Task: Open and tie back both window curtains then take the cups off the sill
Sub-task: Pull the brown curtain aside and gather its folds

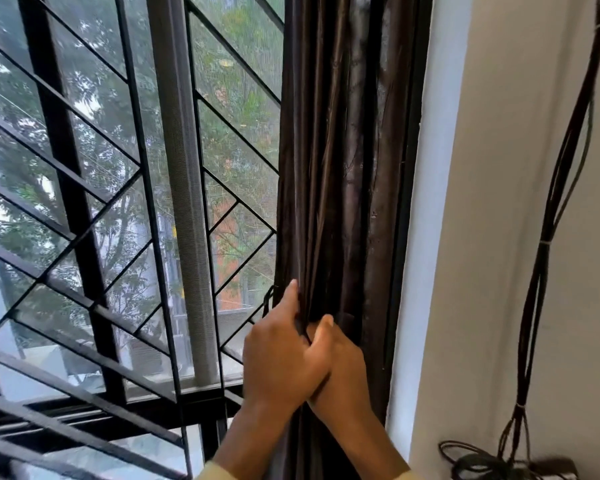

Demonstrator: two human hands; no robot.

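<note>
Left hand point(284, 351) and right hand point(343, 365) both clench the gathered dark curtain point(333, 168), side by side; best keep its folds bunched tight while tying it back

I have only one view, from the camera on my head. It faces forward at the window point(118, 202) from close by, with my left hand point(281, 355) and right hand point(343, 372) low in the middle, both on the gathered curtain point(329, 168). The window's bars fill the picture left of my hands; the wall point(499, 202) and hanging cables point(548, 237) lie to their right.
</note>
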